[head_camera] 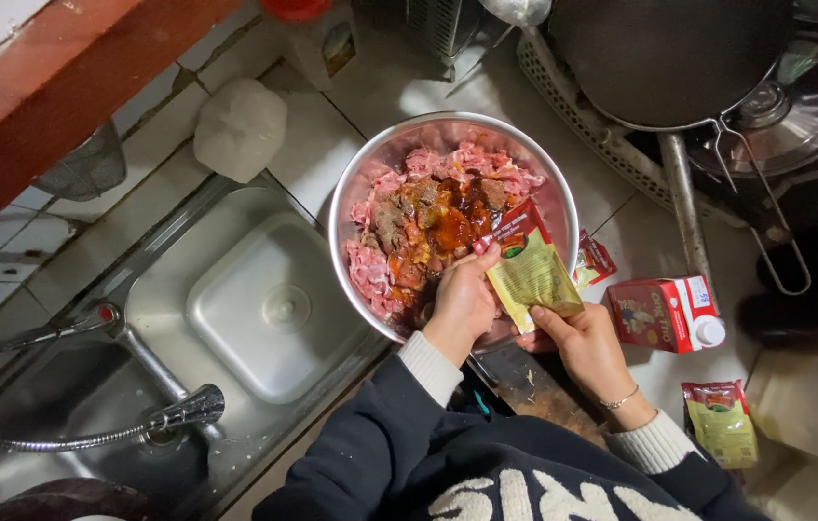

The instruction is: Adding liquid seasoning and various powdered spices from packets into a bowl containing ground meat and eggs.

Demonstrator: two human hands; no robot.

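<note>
Steel bowl (356, 193) of pink meat (448, 207): both hands clamp a yellow-green packet (532, 275) over its near rim, left hand (464, 299) nearer the meat, right hand (583, 340) outside, torn end tilted inward.

The person at the counter wears a dark navy, almost black sweatshirt with large white block lettering across the chest, only partly in view at the bottom edge. Under it, a cream ribbed knit cuff peeks out at each wrist, beyond the dark sleeve ends, one behind the left hand (463, 301) and one behind the right hand (585, 349). A thin, pale beaded bracelet circles the right wrist just ahead of the cuff; both hands are bare, with no rings or gloves that I can make out.
</note>
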